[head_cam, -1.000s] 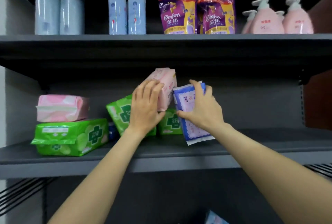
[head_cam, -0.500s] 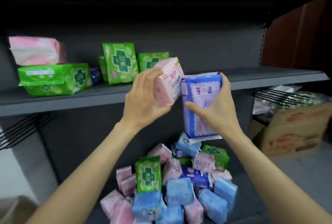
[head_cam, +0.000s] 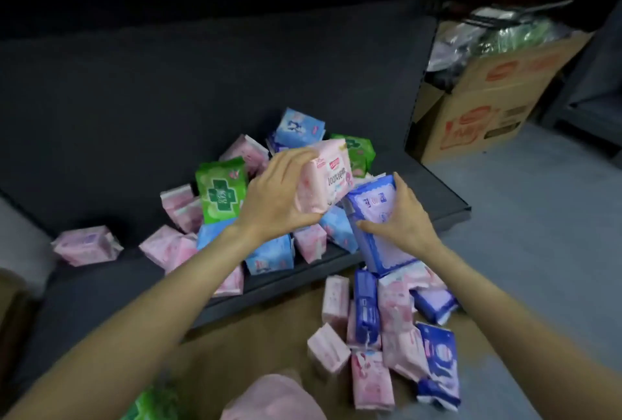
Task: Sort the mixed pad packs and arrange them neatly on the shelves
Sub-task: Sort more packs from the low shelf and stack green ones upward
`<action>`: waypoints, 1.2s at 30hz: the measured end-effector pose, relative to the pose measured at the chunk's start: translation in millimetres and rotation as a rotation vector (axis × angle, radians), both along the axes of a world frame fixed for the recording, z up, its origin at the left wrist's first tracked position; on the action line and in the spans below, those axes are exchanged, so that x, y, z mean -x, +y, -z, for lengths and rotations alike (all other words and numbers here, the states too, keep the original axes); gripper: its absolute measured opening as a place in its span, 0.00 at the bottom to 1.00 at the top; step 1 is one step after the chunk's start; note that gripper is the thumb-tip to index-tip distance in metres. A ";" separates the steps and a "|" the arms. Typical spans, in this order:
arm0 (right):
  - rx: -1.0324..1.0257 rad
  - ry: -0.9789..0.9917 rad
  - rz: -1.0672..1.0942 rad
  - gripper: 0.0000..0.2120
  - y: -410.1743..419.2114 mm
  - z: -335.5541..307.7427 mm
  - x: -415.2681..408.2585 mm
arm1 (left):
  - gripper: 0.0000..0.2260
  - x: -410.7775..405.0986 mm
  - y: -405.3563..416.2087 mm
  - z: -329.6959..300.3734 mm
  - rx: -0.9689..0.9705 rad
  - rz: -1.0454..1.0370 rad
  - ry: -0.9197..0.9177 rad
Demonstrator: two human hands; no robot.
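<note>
Seen from above, two bare hands each hold one soft plastic-wrapped pad pack over a low dark shelf (head_cam: 387, 137). The left hand (head_cam: 276, 197) curls around a pale pink pack (head_cam: 328, 174) printed with "100%". The right hand (head_cam: 400, 217) wraps fingers and thumb around a taller pack in blue and white with scalloped edging (head_cam: 373, 211), tilted, its lower end just above the packs below. Under the hands, a loose heap of packs (head_cam: 269, 251) lies on the shelf: two green ones with a cross emblem, several pink, several light blue; motion blur prevents an exact count. One pink pack (head_cam: 85, 244) lies apart at the left. On the brown floor (head_cam: 262, 335) in front sit about six pink and four dark blue packs. A cardboard box (head_cam: 488, 96) stands at the right
</note>
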State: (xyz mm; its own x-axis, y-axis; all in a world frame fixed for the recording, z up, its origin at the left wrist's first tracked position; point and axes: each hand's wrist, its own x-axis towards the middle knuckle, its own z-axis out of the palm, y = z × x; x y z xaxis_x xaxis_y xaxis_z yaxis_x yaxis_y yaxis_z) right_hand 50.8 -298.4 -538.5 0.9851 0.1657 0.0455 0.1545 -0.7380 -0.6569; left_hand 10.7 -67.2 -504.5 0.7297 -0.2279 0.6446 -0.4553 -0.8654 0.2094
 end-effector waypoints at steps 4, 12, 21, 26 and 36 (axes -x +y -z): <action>0.115 0.223 0.022 0.56 -35.6 74.5 5.6 | 0.38 -6.7 -31.8 96.3 0.224 -0.123 0.343; 0.198 0.253 0.260 0.53 -93.6 163.8 -2.8 | 0.35 -3.4 -77.2 228.4 0.298 -0.357 0.597; 0.318 0.452 0.293 0.32 -122.1 233.6 -4.5 | 0.45 38.4 -96.6 307.5 0.256 -0.526 1.173; 0.494 0.655 0.072 0.24 -141.3 248.7 8.5 | 0.40 27.3 -93.8 303.4 -0.064 -0.307 1.254; 0.287 0.201 -0.076 0.16 -87.3 135.1 4.0 | 0.15 11.8 -53.7 215.8 -0.079 -0.177 0.823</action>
State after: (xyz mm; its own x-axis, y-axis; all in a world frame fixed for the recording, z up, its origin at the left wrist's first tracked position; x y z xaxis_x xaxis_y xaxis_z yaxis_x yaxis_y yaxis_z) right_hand 46.8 -385.7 -673.6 0.9541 0.2163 -0.2074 0.1041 -0.8883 -0.4472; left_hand -1.1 -120.9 -720.3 0.9887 -0.0878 -0.1213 -0.0401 -0.9358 0.3503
